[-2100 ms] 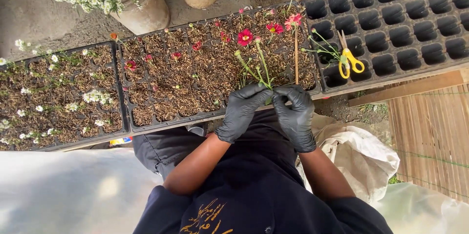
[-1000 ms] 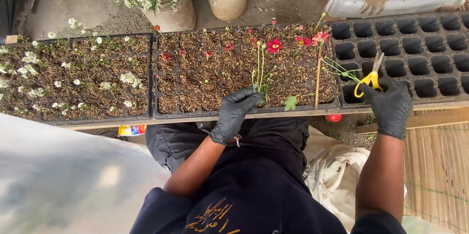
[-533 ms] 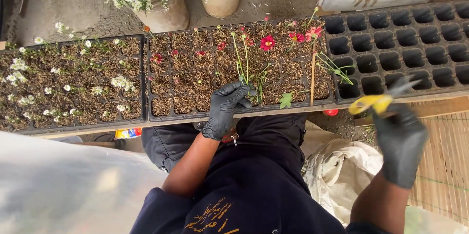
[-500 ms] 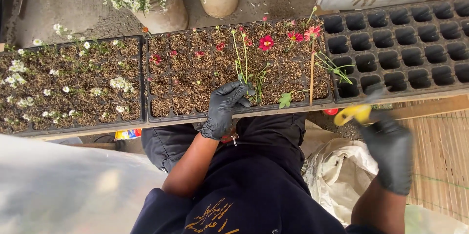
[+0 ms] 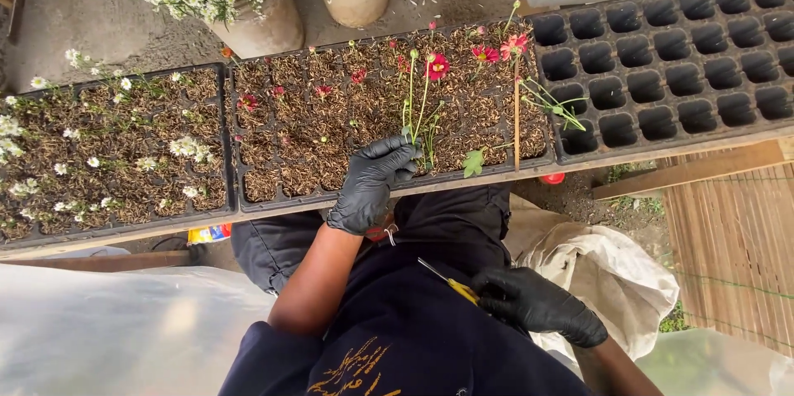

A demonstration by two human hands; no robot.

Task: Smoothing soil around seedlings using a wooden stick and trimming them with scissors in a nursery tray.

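My left hand (image 5: 368, 182), in a black glove, grips the base of a few green flower stems (image 5: 416, 110) standing in the middle seedling tray (image 5: 265, 201). That tray holds brown mulch and small red flowers (image 5: 437, 66). My right hand (image 5: 542, 307), also gloved, is down by my lap and holds yellow-handled scissors (image 5: 447, 280), blades pointing up-left over my dark clothing. A thin wooden stick (image 5: 516, 119) lies across the tray's right end, next to a loose green leaf (image 5: 472, 163).
A left tray (image 5: 107, 152) carries small white flowers. An empty black cell tray (image 5: 670, 65) sits at the right. Two clay pots (image 5: 256, 28) of white blooms stand behind. White sacks (image 5: 612, 268) and clear plastic sheet (image 5: 99, 330) lie near my legs; a bamboo mat (image 5: 736, 247) is at the right.
My right hand picked the scissors off the empty tray and brought them down to my lap. My left hand kept its hold on the stems.
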